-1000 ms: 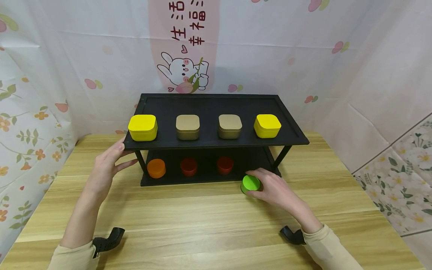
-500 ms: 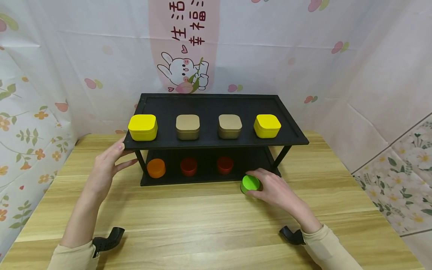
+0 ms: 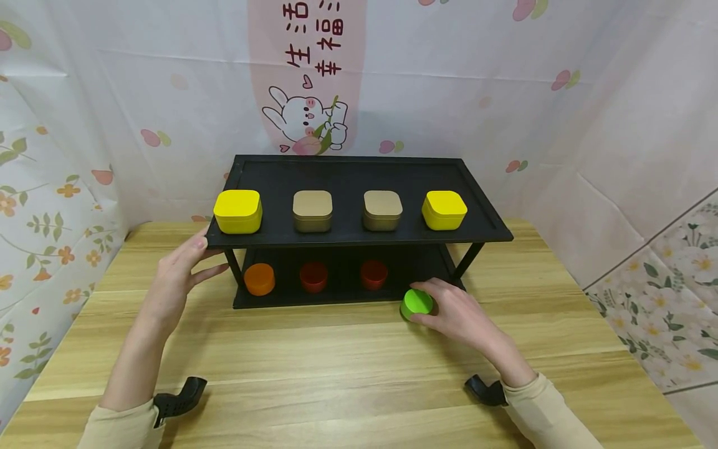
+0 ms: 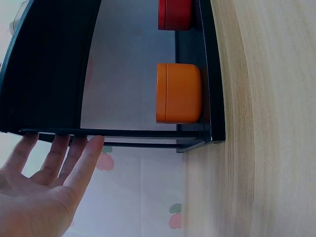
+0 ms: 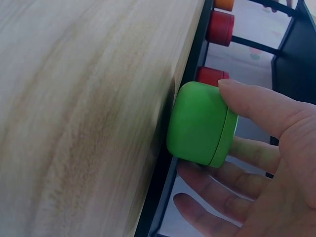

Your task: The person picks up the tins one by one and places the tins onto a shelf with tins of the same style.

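A black two-level shelf (image 3: 359, 181) stands on the wooden table (image 3: 336, 362). My right hand (image 3: 457, 315) grips a round green tin (image 3: 416, 304) (image 5: 200, 123) between thumb and fingers at the front right edge of the lower level. My left hand (image 3: 179, 271) (image 4: 44, 192) rests with straight fingers against the left end of the top board. An orange round tin (image 3: 260, 279) (image 4: 178, 93) and two red round tins (image 3: 313, 277) (image 3: 373, 275) sit on the lower level.
On the top level stand two yellow square tins (image 3: 238, 211) (image 3: 444, 209) at the ends and two beige square tins (image 3: 312, 211) (image 3: 382, 210) between them. A patterned cloth wall (image 3: 168, 93) closes in the back and sides.
The green tin and my right hand have shifted a little up and towards the shelf edge. My left hand has stayed in place.
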